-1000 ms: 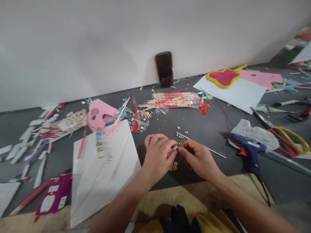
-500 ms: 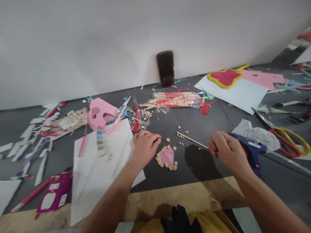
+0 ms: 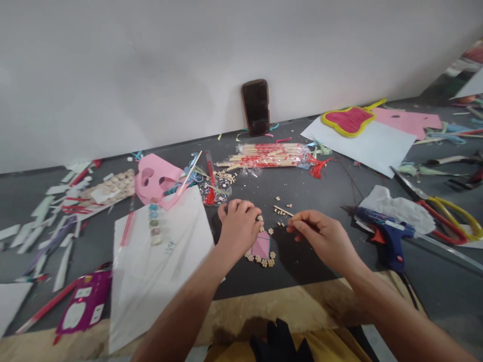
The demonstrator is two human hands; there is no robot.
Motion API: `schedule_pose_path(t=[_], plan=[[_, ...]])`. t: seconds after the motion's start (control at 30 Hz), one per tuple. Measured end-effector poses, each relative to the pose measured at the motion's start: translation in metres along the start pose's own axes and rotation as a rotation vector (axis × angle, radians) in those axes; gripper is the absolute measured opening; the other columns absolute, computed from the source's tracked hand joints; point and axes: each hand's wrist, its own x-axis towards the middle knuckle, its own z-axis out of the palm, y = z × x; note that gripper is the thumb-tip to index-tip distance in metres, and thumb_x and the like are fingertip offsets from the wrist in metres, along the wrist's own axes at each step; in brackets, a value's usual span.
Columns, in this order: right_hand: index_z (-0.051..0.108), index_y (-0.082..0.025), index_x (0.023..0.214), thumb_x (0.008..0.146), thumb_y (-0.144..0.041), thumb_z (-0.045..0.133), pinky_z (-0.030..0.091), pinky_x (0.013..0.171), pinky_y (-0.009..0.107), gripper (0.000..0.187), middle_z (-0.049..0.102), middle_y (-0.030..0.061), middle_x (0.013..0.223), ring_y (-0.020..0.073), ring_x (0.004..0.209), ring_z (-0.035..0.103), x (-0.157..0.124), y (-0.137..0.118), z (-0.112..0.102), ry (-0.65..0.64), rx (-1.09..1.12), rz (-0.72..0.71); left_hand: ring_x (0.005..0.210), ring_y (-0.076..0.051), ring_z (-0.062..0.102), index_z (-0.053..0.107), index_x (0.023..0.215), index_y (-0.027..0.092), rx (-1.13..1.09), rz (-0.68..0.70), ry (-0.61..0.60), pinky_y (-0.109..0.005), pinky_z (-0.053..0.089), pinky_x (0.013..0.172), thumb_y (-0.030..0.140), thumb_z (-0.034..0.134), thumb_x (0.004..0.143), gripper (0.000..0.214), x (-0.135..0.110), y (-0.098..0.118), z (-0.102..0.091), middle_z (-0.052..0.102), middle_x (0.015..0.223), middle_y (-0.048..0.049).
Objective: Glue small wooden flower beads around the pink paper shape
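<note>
The right hand (image 3: pixel 320 237) has moved from beside the glue gun (image 3: pixel 390 234) to the thin stick (image 3: pixel 283 210), thumb and forefinger close, pinch unclear; the left hand (image 3: pixel 239 223), fingers curled, hides the upper-left rim of the pink piece (image 3: pixel 261 246) on the table (image 3: pixel 264 188), near wooden bits (image 3: pixel 277 198)

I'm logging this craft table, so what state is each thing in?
Phone: propped against wall, screen dark
Glue gun: lying on its side
Bundled sticks: lying in clear plastic
Scissors: lying down, open or shut unclear
Loose stick: partly hidden by right hand, hold unclear
Pink paper piece: flat, partly covered by left hand
Bead clusters: along that piece's edge
</note>
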Motion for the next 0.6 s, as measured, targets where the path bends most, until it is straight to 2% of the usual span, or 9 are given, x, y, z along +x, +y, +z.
schedule_pose_path(t=[0.17, 0.37, 0.47, 0.6], plan=[[0.064, -0.019, 0.085, 0.083, -0.040, 0.053, 0.053, 0.055, 0.025, 0.025, 0.068, 0.0042, 0.078, 0.0127, 0.061, 0.063, 0.004, 0.004, 0.006, -0.038, 0.133, 0.035, 0.112, -0.027, 0.045, 0.066, 0.083, 0.026, -0.016, 0.024, -0.005, -0.052, 0.021, 0.098, 0.024, 0.057, 0.085, 0.009, 0.005, 0.003, -0.001, 0.066, 0.106, -0.0023], [0.064, -0.019, 0.089, 0.081, -0.042, 0.058, 0.053, 0.057, 0.027, 0.025, 0.067, 0.0024, 0.075, 0.0138, 0.062, 0.063, 0.009, 0.005, 0.014, -0.061, 0.196, 0.052, 0.110, -0.023, 0.051, 0.064, 0.093, 0.028, -0.104, 0.061, -0.016, -0.048, 0.024, 0.098, 0.025, 0.060, 0.085, 0.009, -0.002, 0.017, -0.015, 0.070, 0.099, 0.0006], [0.065, -0.021, 0.093, 0.081, -0.041, 0.060, 0.052, 0.060, 0.028, 0.025, 0.068, 0.0019, 0.077, 0.0150, 0.066, 0.063, 0.010, 0.004, 0.020, -0.069, 0.119, -0.006, 0.107, -0.022, 0.054, 0.064, 0.093, 0.027, -0.171, 0.054, -0.012, -0.045, 0.027, 0.097, 0.022, 0.061, 0.083, 0.012, -0.006, 0.027, -0.020, 0.070, 0.097, 0.0004], [0.068, -0.023, 0.090, 0.083, -0.036, 0.059, 0.048, 0.069, 0.029, 0.017, 0.071, 0.0025, 0.086, 0.0168, 0.076, 0.064, 0.009, 0.001, 0.023, 0.016, -0.096, -0.166, 0.105, -0.022, 0.054, 0.062, 0.102, 0.025, -0.198, 0.047, 0.035, -0.043, 0.028, 0.096, 0.018, 0.061, 0.082, 0.021, -0.010, 0.033, -0.021, 0.069, 0.099, -0.0024]])
